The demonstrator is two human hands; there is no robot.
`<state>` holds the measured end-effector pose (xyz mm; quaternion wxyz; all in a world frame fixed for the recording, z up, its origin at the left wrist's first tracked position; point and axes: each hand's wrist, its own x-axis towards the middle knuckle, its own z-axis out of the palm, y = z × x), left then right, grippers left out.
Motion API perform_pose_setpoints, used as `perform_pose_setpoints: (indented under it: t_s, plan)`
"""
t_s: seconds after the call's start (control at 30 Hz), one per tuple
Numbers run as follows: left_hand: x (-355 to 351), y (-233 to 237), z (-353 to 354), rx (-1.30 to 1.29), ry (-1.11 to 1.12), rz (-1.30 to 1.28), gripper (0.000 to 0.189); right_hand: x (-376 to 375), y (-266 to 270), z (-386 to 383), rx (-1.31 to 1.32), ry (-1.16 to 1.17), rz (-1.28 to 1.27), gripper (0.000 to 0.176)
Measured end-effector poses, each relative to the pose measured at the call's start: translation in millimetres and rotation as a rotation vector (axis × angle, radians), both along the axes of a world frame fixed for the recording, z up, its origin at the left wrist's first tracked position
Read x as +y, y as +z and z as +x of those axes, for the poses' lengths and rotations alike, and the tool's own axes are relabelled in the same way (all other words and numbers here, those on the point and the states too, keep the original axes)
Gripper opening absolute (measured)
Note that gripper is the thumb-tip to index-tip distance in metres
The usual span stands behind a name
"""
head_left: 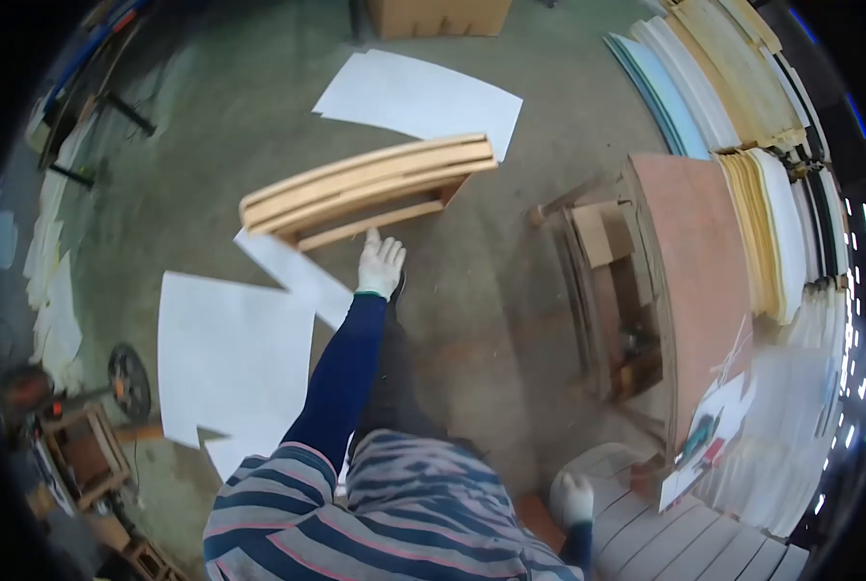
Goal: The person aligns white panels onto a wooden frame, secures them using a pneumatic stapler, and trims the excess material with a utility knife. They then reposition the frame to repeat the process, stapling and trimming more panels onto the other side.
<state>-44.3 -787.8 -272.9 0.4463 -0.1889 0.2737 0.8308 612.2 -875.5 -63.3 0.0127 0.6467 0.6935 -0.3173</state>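
My left hand [381,267], in a white glove, is stretched forward with its fingers extended and apart. Its fingertips come right up to the lower rail of a light wooden frame [365,189], a long, low, bench-like piece with slats along its top. White sheets [418,92] lie on the floor beyond and on the near side of the frame. Down at the lower right, my right hand [573,498], also white-gloved, hangs by my side close to a grey slatted surface [646,518]. Motion blur hides how its fingers are held.
On the right stands a workbench [689,252] with a reddish-brown top, papers and tools at its near end. Stacked sheets [767,232] line the right side. A cardboard box [440,15] is at the far end. A wheel [129,382] and wooden crates stand left.
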Motion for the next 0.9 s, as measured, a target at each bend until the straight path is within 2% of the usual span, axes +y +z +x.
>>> perform_pose_setpoints:
  t_s: [0.03,0.1,0.13,0.17,0.2,0.27,0.3,0.37,0.43,0.5,0.53,0.57,0.6,0.63,0.7,0.77,0.83,0.9]
  plan:
    - [33,-17,-29,-0.061,0.080,-0.081,0.096,-11,-62,40,0.171,-0.006,0.068,0.021]
    - [74,-64,-80,-0.133,0.204,-0.180,0.101,-5,-24,-20,-0.123,-0.082,-0.193,0.022]
    - [86,-75,-100,-0.135,0.253,-0.255,0.102,-10,-28,-28,0.009,-0.047,-0.233,0.025]
    - [97,-78,-117,-0.162,0.309,-0.279,0.107,19,22,-126,0.015,-0.689,-0.534,0.033]
    - [103,-79,-131,-0.185,0.358,-0.307,0.113,24,28,-144,0.017,-0.683,-0.587,0.036]
    - [116,-84,-158,-0.118,0.475,-0.243,0.077,45,43,-192,0.107,-0.711,-0.658,0.041]
    - [119,-98,-169,-0.166,0.490,-0.260,0.069,66,53,-221,0.189,-0.743,-0.669,0.042]
    - [124,-90,-170,-0.002,0.491,-0.239,0.075,88,48,-241,0.084,-0.606,-0.611,0.042]
    - [129,-79,-195,-0.075,0.417,-0.246,0.078,128,54,-287,0.038,-0.372,-0.436,0.041]
    - [139,-67,-228,-0.006,0.304,-0.348,0.078,165,51,-317,0.082,-0.207,-0.365,0.037]
    - [156,-29,-237,0.004,0.296,-0.423,0.074,185,53,-336,0.084,-0.147,-0.331,0.035]
    - [159,-9,-247,0.002,0.263,-0.360,0.067,197,42,-343,0.127,-0.084,-0.287,0.035]
    - [171,26,-252,-0.043,0.274,-0.409,0.059,210,29,-356,0.170,-0.063,-0.263,0.035]
    - [188,73,-249,-0.091,0.307,-0.352,0.053,223,27,-380,0.253,-0.104,-0.233,0.040]
    - [207,137,-234,-0.014,0.196,-0.275,0.059,247,3,-405,0.321,-0.014,-0.155,0.052]
    - [225,201,-209,0.132,0.084,-0.236,0.055,276,13,-445,0.337,0.055,0.027,0.065]
    - [239,264,-170,0.208,0.031,-0.188,0.049,302,21,-458,0.413,-0.079,0.034,0.072]
    - [250,310,-128,0.540,-0.035,-0.131,0.048,331,3,-453,0.627,-0.363,-0.056,0.084]
